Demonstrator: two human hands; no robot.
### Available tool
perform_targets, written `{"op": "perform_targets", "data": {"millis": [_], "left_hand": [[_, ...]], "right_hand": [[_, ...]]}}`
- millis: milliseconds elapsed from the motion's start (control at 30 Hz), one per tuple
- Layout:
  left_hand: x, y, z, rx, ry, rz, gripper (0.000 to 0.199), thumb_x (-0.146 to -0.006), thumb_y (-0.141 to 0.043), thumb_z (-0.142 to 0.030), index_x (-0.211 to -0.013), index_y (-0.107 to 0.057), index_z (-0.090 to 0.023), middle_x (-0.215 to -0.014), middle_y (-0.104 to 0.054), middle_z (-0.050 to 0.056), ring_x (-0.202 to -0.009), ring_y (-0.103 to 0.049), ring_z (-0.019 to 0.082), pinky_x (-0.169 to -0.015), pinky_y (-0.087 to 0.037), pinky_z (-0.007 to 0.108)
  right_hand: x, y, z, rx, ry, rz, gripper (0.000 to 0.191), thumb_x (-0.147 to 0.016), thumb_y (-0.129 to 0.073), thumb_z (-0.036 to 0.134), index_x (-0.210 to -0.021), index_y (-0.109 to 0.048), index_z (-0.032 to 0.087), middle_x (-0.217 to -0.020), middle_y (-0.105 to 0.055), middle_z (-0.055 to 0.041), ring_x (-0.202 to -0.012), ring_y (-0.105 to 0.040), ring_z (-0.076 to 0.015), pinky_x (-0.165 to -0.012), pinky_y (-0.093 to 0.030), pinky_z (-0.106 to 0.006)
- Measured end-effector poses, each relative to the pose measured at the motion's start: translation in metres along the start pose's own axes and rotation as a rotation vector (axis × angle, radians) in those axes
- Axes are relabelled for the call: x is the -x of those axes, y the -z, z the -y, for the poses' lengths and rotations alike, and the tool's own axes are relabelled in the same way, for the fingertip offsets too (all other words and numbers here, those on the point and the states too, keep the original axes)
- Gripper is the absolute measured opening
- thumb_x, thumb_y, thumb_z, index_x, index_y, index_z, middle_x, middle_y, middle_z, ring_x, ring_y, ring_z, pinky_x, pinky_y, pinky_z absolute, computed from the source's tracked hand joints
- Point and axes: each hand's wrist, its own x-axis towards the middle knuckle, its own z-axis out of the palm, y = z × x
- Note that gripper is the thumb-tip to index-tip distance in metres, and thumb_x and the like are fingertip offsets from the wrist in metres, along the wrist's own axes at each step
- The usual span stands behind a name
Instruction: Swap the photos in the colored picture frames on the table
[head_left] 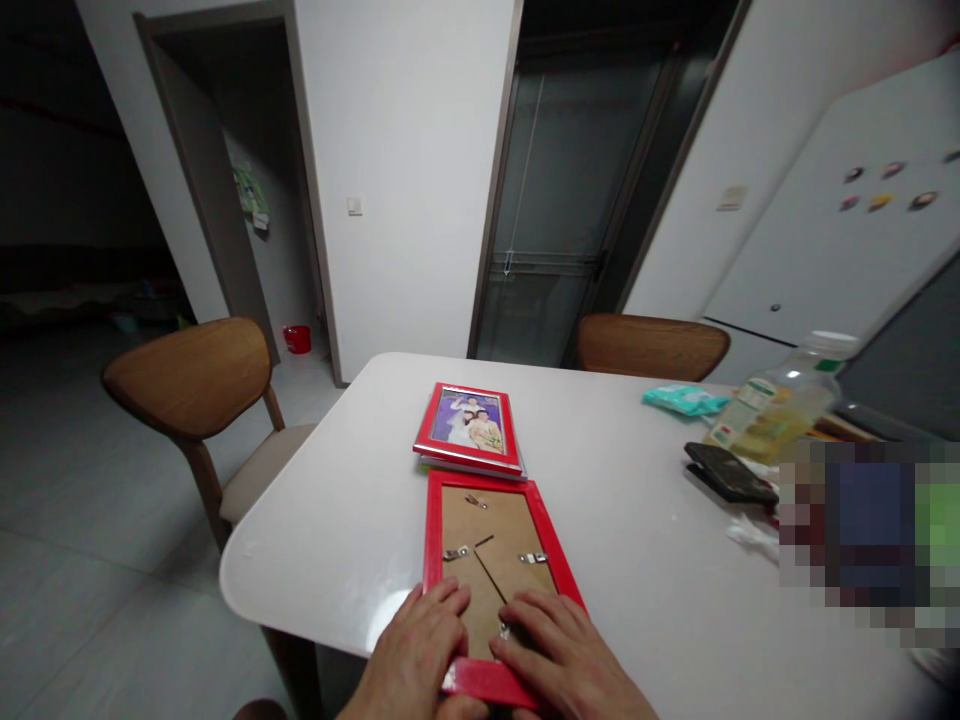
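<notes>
A red picture frame [559, 560] lies face down at the near side of the table, its brown backing board [487, 520] showing. Small metal clips [532, 558] sit along the edges of the board. My left hand [424, 640] grips the lower left part of this frame, its fingers curled over the board. On the lower right, my right hand [559, 645] holds the frame too, with thumb and fingertips at the bottom metal clip [505, 630]. Just beyond lies a second red frame [514, 430], face up with a photo [471, 422], on top of other flat items.
The white table [337, 540] has a rounded left corner. To the right are a large plastic bottle [784, 400], a dark phone-like object [727, 472], a teal packet [684, 400] and crumpled plastic [754, 535]. Wooden chairs stand at the left [195, 380] and far side [652, 345].
</notes>
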Motion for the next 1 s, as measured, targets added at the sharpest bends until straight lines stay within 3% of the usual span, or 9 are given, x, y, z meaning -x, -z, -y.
{"op": "perform_targets", "data": {"millis": [67,167,300,467,1000], "left_hand": [[0.0,0.001,-0.001,0.008,0.012,0.007,0.031,-0.065,-0.063,-0.037,-0.084,-0.056,-0.013,-0.122,-0.047,0.016,-0.115,-0.039,0.028,-0.094,-0.033,0.044],[-0.001,0.002,-0.001,0.018,0.028,0.012,0.029,-0.063,-0.064,-0.035,-0.082,-0.055,-0.015,-0.122,-0.046,0.014,-0.115,-0.038,0.028,-0.094,-0.033,0.044],[-0.002,0.002,0.0,0.027,0.034,0.009,0.029,-0.063,-0.064,-0.036,-0.082,-0.055,-0.016,-0.121,-0.048,0.014,-0.115,-0.039,0.028,-0.094,-0.033,0.045],[-0.001,0.0,0.0,0.034,0.034,0.0,0.029,-0.063,-0.063,-0.035,-0.083,-0.055,-0.016,-0.121,-0.048,0.013,-0.114,-0.039,0.029,-0.093,-0.034,0.046],[0.001,0.006,0.001,0.08,0.046,0.009,0.025,-0.064,-0.062,-0.036,-0.079,-0.057,-0.017,-0.121,-0.048,0.012,-0.115,-0.038,0.029,-0.093,-0.033,0.046]], "right_hand": [[0.0,0.004,-0.001,-0.009,-0.074,-0.037,0.037,-0.072,-0.049,0.033,-0.108,-0.051,0.023,-0.11,-0.052,-0.0082,-0.101,-0.045,-0.0214,-0.083,-0.038,-0.034],[-0.005,0.008,-0.011,0.046,-0.32,-0.09,0.035,-0.077,-0.043,0.029,-0.109,-0.051,0.019,-0.111,-0.05,-0.0111,-0.101,-0.045,-0.0211,-0.083,-0.038,-0.035],[-0.015,0.008,-0.026,0.113,-0.574,-0.059,0.03,-0.077,-0.041,0.029,-0.099,-0.057,0.017,-0.105,-0.052,-0.0122,-0.094,-0.048,-0.0232,-0.078,-0.041,-0.038],[-0.018,0.006,-0.027,0.052,-0.583,0.018,0.029,-0.08,-0.037,0.029,-0.093,-0.059,0.017,-0.103,-0.052,-0.0111,-0.092,-0.048,-0.0221,-0.079,-0.04,-0.037],[-0.003,0.002,-0.027,-0.037,-0.586,-0.041,0.036,-0.08,-0.035,0.028,-0.106,-0.055,0.014,-0.118,-0.046,-0.0129,-0.109,-0.042,-0.0214,-0.092,-0.036,-0.039]]}}
